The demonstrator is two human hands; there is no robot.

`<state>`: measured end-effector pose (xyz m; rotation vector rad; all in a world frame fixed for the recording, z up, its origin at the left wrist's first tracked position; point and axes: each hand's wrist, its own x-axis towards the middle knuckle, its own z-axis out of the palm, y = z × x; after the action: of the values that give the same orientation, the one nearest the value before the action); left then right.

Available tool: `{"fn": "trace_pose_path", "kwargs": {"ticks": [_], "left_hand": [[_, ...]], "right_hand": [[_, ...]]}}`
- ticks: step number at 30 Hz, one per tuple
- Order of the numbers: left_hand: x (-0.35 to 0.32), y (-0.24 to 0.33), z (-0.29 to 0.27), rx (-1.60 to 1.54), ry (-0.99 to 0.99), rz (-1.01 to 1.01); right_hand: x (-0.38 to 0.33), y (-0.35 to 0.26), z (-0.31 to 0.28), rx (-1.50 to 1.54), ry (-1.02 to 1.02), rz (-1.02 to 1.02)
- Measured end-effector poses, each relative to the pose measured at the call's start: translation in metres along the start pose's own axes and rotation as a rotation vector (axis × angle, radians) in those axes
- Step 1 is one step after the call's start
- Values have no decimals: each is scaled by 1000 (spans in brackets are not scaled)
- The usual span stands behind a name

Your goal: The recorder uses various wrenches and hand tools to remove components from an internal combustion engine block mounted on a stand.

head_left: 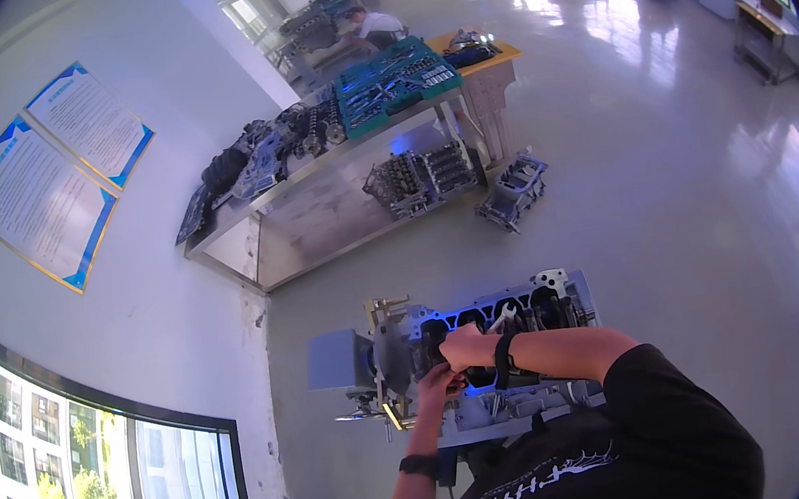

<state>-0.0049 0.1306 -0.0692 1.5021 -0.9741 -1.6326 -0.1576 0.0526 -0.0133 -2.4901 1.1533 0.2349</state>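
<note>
The engine block (pixel 544 311) is in the lower middle of the view, fixed beside a round plate (pixel 393 356) of a stand, with a grey box (pixel 335 359) at the far left side of it. Both hands of the person are together over the left half of this block. The right hand (pixel 468 346) comes from the right side, its forearm lying almost level across the block, the back of the hand turned up and a black band (pixel 503 362) on the wrist. The left hand (pixel 440 382) reaches up from below, its forearm steep, with a dark wristband (pixel 419 466), and it is just under the right hand. The fingers of both hands are bunched near each other and partly hidden, so one cannot tell how narrow they are or what they hold. A silver metal end (pixel 505 315) shows just above the right wrist. Around is a smooth grey floor (pixel 661 245). Beyond the block, a metal workbench (pixel 318 245) carries dark engine parts (pixel 256 157) and a teal tool case (pixel 397 78); another engine part (pixel 513 191) stands on the floor near its corner. On the left are a white wall with two posters (pixel 40 201) and a window (pixel 66 475). Farther away, a person in a white top (pixel 380 24) is sitting.
</note>
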Motion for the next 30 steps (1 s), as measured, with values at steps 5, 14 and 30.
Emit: {"fn": "trace_pose_path", "kwargs": {"ticks": [5, 14, 30], "left_hand": [[1, -11, 9, 33, 7, 56], [16, -27, 0, -301, -269, -53], [9, -34, -5, -352, -1, -17]], "right_hand": [[-26, -10, 19, 292, 98, 202], [-39, -22, 44, 884, 5, 392], [-11, 4, -3, 522, 39, -6]]}}
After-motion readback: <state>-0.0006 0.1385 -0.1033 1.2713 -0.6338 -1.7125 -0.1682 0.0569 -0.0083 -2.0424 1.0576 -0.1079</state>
